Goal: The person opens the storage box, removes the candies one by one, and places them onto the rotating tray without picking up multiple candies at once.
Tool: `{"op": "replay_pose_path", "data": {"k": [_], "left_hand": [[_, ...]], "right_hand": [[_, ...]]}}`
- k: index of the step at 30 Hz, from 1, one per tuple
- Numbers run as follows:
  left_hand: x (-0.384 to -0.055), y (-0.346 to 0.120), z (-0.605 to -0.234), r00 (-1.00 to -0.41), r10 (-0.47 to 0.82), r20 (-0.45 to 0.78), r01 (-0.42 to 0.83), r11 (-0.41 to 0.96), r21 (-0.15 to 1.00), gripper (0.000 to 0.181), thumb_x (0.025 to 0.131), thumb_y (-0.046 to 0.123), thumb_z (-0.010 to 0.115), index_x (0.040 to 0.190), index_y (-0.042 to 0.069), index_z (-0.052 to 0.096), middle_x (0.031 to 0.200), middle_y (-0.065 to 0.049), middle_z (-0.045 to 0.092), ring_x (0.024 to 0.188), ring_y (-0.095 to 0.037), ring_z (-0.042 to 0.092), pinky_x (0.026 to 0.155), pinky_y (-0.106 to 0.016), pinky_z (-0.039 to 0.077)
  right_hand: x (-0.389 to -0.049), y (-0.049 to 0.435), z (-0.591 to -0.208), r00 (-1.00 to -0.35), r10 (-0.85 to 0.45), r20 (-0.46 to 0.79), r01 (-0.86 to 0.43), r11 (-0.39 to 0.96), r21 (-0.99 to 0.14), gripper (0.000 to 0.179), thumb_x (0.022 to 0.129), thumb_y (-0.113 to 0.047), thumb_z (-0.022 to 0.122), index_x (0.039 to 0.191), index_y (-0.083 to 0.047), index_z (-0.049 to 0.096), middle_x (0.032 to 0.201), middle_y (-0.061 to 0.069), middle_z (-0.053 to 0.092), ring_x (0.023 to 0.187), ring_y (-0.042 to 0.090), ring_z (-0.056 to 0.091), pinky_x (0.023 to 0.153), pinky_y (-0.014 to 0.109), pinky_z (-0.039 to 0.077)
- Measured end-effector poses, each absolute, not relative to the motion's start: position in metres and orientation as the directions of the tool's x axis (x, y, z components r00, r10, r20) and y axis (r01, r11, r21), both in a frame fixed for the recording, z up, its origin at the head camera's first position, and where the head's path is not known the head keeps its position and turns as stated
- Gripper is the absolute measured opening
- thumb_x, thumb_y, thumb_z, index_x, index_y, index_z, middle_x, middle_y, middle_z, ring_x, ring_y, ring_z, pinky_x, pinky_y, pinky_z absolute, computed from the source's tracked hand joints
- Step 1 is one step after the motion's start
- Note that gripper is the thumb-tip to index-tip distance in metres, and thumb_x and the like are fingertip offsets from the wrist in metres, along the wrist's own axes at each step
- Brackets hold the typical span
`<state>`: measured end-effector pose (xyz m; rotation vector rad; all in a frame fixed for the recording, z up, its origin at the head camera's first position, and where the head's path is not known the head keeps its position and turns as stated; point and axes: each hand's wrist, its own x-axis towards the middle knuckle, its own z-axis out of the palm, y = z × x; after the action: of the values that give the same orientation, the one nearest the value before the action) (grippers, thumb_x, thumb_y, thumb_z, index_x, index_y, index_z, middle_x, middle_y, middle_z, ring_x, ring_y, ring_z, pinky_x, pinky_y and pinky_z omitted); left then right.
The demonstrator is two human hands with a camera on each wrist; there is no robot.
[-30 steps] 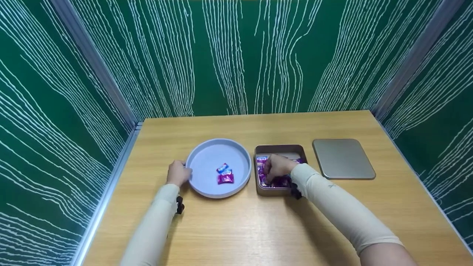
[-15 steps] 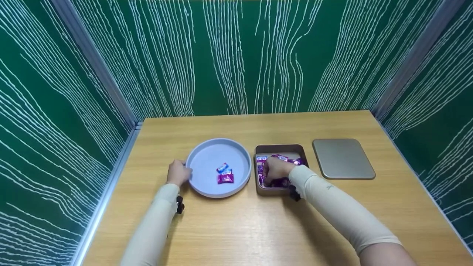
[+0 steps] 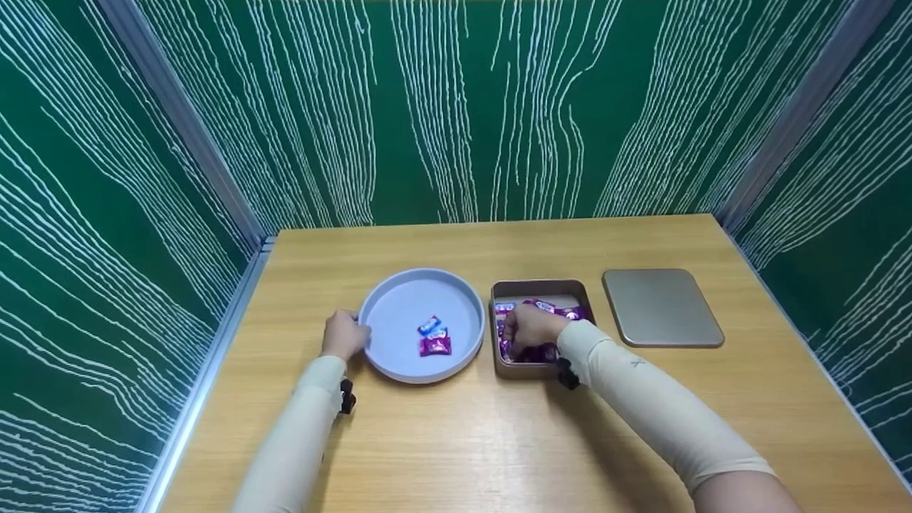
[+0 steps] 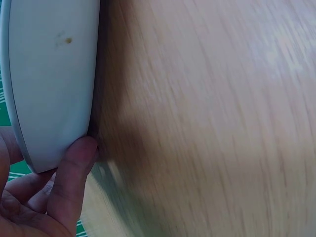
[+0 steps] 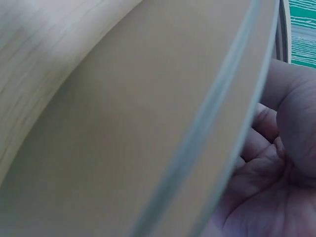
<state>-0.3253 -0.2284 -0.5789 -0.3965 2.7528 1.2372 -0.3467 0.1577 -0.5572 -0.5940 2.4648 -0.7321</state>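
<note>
My left hand (image 3: 343, 335) grips the left rim of a round, shallow, pale blue-grey plate (image 3: 399, 299). In the left wrist view, the thumb (image 4: 76, 158) presses the outer wall of the plate (image 4: 54, 84). Small wrapped candies, a purple one (image 3: 435, 346) and blue-and-white ones (image 3: 429, 326), lie on the plate. My right hand (image 3: 533, 328) reaches down into a square metal tin (image 3: 538, 370) among several purple-wrapped candies (image 3: 570, 313). Its fingers bend downward; whether they pinch a candy is hidden. In the right wrist view, the tin wall (image 5: 123, 108) covers the fingertips.
A flat square metal lid (image 3: 664, 308) lies on the wooden table (image 3: 456, 442) to the right of the tin. Green panels with white wavy lines (image 3: 456, 114) enclose the table at the back and sides.
Inside the tin, my right hand has shifted slightly to the left, uncovering more candies behind it. My left hand and the plate have stayed in place.
</note>
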Motion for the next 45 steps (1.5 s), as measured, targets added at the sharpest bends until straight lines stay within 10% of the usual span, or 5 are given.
{"op": "replay_pose_path", "data": {"k": [18, 29, 45], "left_hand": [[-0.327, -0.229, -0.582, -0.969, -0.196, -0.149, -0.244, 0.678, 0.694, 0.024, 0.093, 0.003, 0.06, 0.104, -0.007, 0.079, 0.098, -0.021, 0.079, 0.074, -0.019, 0.067, 0.058, -0.024, 0.055], [-0.327, -0.229, -0.581, -0.965, -0.196, -0.175, -0.262, 0.656, 0.708, 0.026, 0.095, 0.002, 0.061, 0.111, -0.009, 0.078, 0.1, -0.021, 0.079, 0.074, -0.019, 0.068, 0.061, -0.026, 0.061], [-0.327, -0.228, -0.584, -0.97, -0.195, -0.144, -0.239, 0.665, 0.707, 0.028, 0.091, 0.002, 0.061, 0.11, -0.008, 0.08, 0.102, -0.023, 0.08, 0.076, -0.02, 0.069, 0.062, -0.027, 0.062]], "right_hand": [[-0.354, 0.174, -0.54, -0.853, -0.459, -0.249, -0.181, 0.707, -0.684, 0.01, 0.086, 0.007, 0.071, 0.089, 0.003, 0.079, 0.077, 0.003, 0.077, 0.058, 0.006, 0.061, 0.055, 0.019, 0.053], [-0.363, 0.179, -0.519, -0.896, -0.362, -0.257, -0.05, 0.658, -0.751, 0.008, 0.089, 0.0, 0.076, 0.095, -0.004, 0.079, 0.086, 0.005, 0.078, 0.082, 0.021, 0.071, 0.087, 0.05, 0.066], [-0.359, 0.147, -0.507, -0.937, -0.307, -0.164, 0.003, 0.464, -0.886, 0.006, 0.094, -0.001, 0.076, 0.099, -0.004, 0.076, 0.088, 0.002, 0.074, 0.083, 0.017, 0.066, 0.075, 0.028, 0.061]]}}
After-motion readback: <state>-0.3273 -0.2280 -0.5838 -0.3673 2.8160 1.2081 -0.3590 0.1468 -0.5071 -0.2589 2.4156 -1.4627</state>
